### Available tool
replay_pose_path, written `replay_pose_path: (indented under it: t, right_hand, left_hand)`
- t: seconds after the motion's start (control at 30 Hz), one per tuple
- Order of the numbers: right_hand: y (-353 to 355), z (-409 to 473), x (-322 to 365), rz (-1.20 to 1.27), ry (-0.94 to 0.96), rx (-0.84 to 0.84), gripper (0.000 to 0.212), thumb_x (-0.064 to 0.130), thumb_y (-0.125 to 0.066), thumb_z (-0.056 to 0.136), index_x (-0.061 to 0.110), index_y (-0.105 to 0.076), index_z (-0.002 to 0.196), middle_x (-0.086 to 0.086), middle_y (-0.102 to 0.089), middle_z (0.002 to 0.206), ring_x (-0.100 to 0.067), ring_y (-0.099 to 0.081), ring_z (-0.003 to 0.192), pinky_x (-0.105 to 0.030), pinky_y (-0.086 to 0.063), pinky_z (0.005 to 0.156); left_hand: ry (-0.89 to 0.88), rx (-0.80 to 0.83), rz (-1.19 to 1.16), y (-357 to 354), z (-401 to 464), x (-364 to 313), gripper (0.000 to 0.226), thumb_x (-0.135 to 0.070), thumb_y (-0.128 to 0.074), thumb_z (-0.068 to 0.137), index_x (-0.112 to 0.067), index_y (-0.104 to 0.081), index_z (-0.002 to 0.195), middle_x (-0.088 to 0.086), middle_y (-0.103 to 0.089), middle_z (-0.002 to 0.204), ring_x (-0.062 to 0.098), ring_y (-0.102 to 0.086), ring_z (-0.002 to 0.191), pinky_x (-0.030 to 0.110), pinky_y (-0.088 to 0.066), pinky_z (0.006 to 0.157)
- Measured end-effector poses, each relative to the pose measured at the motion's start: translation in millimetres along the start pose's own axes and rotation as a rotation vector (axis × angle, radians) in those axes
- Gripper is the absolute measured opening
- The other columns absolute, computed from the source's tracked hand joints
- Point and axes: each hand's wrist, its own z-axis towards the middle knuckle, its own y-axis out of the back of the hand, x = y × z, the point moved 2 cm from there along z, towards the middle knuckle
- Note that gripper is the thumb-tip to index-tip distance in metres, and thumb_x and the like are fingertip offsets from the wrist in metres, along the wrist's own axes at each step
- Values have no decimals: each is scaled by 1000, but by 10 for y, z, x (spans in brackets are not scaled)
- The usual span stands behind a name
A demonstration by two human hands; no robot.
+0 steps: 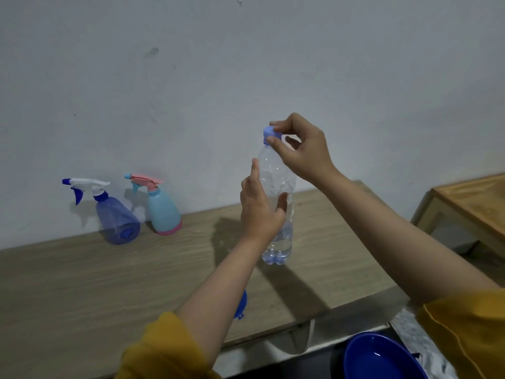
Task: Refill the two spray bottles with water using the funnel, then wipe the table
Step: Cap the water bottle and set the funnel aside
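Translucent blue spray bottle [116, 214], light-blue one with pink trim [163, 212], lilac cap [270, 134], wood-grain table [82, 283].

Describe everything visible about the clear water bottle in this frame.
The water bottle is clear, thin ribbed plastic with a light blue screw cap still on. It is held upright above the wooden table, not resting on it. Water fills only its lower part; the rest looks empty. The left hand grips its middle, index finger pointing up along the side, while the right hand pinches the cap between thumb and fingers. No label is visible.

Home: wooden table [109, 283], bare wall [246, 64]
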Motion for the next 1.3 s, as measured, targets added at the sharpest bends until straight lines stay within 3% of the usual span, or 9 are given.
replay_pose_path:
  t: [0.13, 0.27, 0.43, 0.53, 0.63, 0.73, 0.83, 1.1, 1.3]
  right_hand:
    - [-17, 36, 12, 171, -79, -5, 21, 11, -74, 80, 21, -56, 76, -5, -71, 98, -17, -69, 97, -40, -56, 88]
    - [-112, 2, 55, 304, -184, -93, 29, 5, -84, 69, 15, -58, 78, 2, -62, 79, -7, -60, 67, -20, -52, 66]
    - [-247, -13, 68, 365, -198, -34, 10, 7, -67, 87, 11, -68, 95, -5, -69, 96, -5, -67, 78, -25, -55, 81]
    - [-234, -23, 71, 434, -212, -55, 14, 3, -74, 79, 13, -69, 86, -10, -70, 91, -20, -67, 81, -35, -57, 84]
    - [-241, -22, 51, 387, -225, -105, 19, 9, -80, 75, 16, -66, 85, -4, -67, 88, -17, -64, 80, -29, -56, 78]
    - [-243, -38, 32, 440, -231, -44, 20, 9, -66, 89, 5, -66, 108, -5, -68, 98, -10, -64, 87, -20, -51, 80]
    - [-198, -57, -14, 488, -231, -8, 28, 2, -60, 91, 0, -60, 119, -15, -67, 110, -13, -66, 99, -21, -52, 88]
    - [-238, -48, -8, 518, -304, -180, 32, -2, -74, 78, 1, -67, 109, -5, -69, 88, -10, -67, 77, -19, -54, 75]
    - [-217, 2, -2, 344, -253, 43, 30, 13, -65, 90, 6, -64, 120, -3, -64, 97, -9, -61, 83, -12, -49, 74]
  left_hand:
    - [3, 3, 19, -20, 3, -2, 92, -26, -66, 84, -22, -4, 151, 9, -36, 137, 25, -38, 123, 26, -29, 95]
    - [-10, -11, 29, -14, -35, -32, 88, -29, -64, 86, -19, -5, 151, 11, -36, 137, 25, -39, 120, 27, -30, 94]
    - [1, -45, 27, 37, -45, -24, 87, -31, -65, 86, -25, -3, 147, 13, -38, 135, 27, -41, 119, 28, -32, 92]
    - [-14, -36, 57, 49, -51, 8, 87, -34, -63, 87, -18, -5, 150, 11, -35, 139, 26, -38, 121, 26, -30, 92]
    - [-27, -19, 53, 36, -43, 6, 87, -34, -64, 86, -19, -5, 149, 11, -36, 137, 26, -40, 119, 28, -32, 93]
    - [-7, -14, 52, 26, -27, 1, 88, -31, -65, 85, -19, -6, 149, 10, -32, 143, 26, -36, 124, 23, -26, 94]
    - [3, 5, 42, 25, -13, 5, 89, -27, -67, 84, -15, -8, 151, 9, -33, 142, 24, -36, 124, 24, -28, 93]
    - [2, 38, 5, 38, -3, 11, 89, -25, -66, 85, -17, -5, 151, 10, -34, 138, 26, -37, 128, 35, -37, 100]
    - [15, 23, -4, 42, -9, 13, 92, -22, -69, 82, -17, -7, 150, 11, -34, 137, 28, -37, 126, 35, -35, 102]
